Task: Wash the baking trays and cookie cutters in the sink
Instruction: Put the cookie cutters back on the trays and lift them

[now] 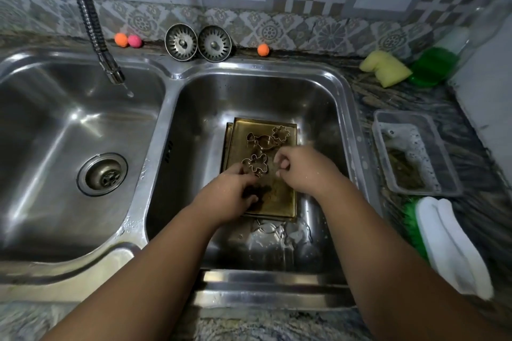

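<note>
In the right steel sink basin (327,97), stacked brass-coloured baking trays (279,196) carry metal cookie cutters (255,163); the left hand (235,191) grips something dark, the right hand (302,166) curls loosely, empty

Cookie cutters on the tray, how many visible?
3: flower cutter at the far right corner, candy-shaped cutter beside it, bear-shaped cutter by the left hand. Hands may hide more.

Sponge (385,69) beside (perhaps soapy) container (415,152)

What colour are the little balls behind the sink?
Two orange, one pink; head view.
</note>
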